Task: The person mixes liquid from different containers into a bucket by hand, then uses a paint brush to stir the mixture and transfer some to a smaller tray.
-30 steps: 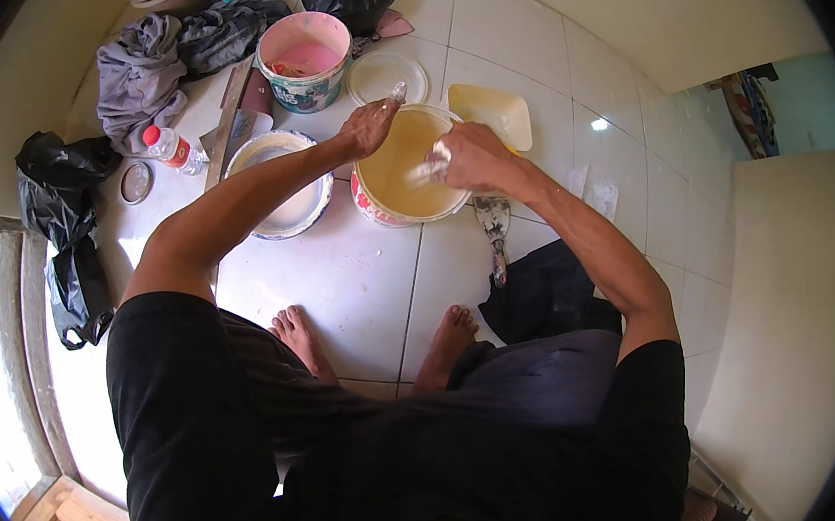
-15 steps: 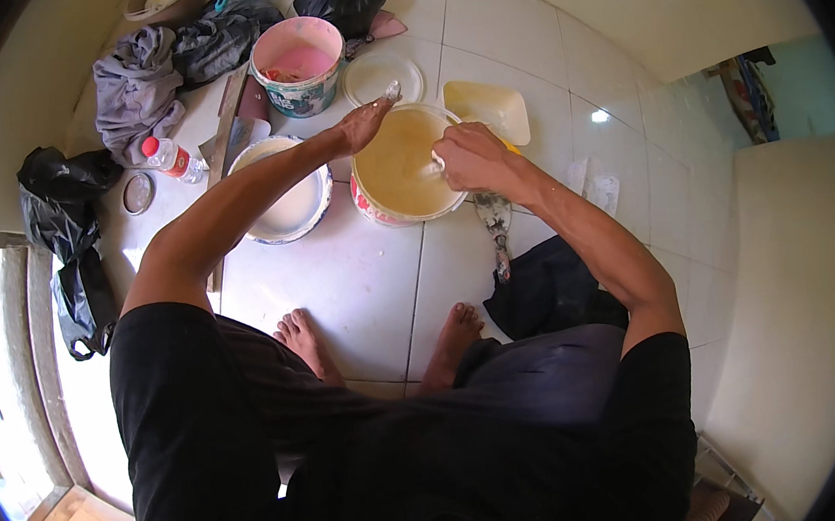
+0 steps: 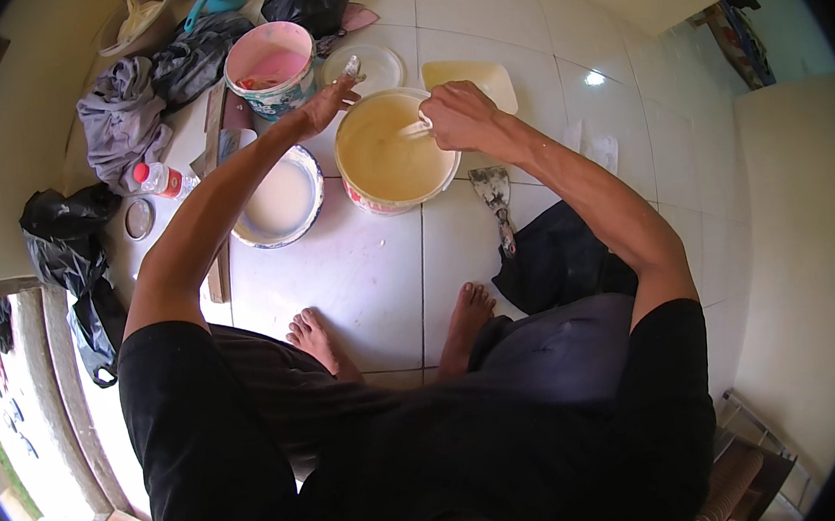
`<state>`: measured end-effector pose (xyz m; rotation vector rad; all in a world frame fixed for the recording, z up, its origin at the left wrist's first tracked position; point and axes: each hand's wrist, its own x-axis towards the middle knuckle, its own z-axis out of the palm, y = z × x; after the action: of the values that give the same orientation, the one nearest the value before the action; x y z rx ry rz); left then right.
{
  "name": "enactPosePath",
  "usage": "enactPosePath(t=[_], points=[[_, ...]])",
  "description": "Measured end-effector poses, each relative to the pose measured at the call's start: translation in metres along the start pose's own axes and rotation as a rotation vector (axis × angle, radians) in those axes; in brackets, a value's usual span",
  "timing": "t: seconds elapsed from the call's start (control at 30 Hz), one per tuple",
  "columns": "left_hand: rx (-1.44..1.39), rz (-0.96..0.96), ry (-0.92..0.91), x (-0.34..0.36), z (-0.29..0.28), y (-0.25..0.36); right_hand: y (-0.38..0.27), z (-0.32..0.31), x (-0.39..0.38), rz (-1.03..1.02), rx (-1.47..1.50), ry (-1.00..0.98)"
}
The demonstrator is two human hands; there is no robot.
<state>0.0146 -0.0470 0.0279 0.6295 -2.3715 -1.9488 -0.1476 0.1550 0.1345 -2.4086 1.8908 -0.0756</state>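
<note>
While the round plastic bucket with a pale rim and red-and-white outer wall (image 3: pixel 372 202) stands on the white tiled floor (image 3: pixel 340 288) at twelve o'clock from the person, the pale yellow mixture (image 3: pixel 398 167) inside it seems to call for slow, even strokes. The right hand (image 3: pixel 464 115), over the bucket's two o'clock side, has its fingers curled, pinching a short, narrow, pale handle (image 3: pixel 414 130) that points toward nine o'clock; where its far end stops is hard to tell. Good work here probably means sweeping right along the wall and reaching the bottom, where lumps could hide, without lifting fast enough to splash. The left hand (image 3: pixel 327 103), at ten o'clock, shows white smears on one digit; whether its fingers grip the rim or rest beside it, I cannot tell. A firm hold there would likely stop the bucket from turning.

Between eight and nine o'clock, the round white basin with a blue-marked rim (image 3: pixel 319 198) sits just beside the bucket, so drips that way deserve care. Farther round, a flat, round, translucent lid (image 3: pixel 381 68) lies past eleven, a shallow cream tray (image 3: pixel 488 78) at two, and a stained flat-bladed scraper (image 3: pixel 491 188) at four.
</note>
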Motion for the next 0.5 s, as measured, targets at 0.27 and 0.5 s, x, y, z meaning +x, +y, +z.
enactPosePath(t=[0.27,0.5], points=[[-0.111,0.053,-0.041,0.001,0.033,0.002,-0.001,-0.004,-0.004,-0.055,0.057,-0.067],[-0.099,0.068,0.021,-0.001,0.02,-0.006,-0.015,-0.018,-0.002,-0.167,0.012,-0.044]])
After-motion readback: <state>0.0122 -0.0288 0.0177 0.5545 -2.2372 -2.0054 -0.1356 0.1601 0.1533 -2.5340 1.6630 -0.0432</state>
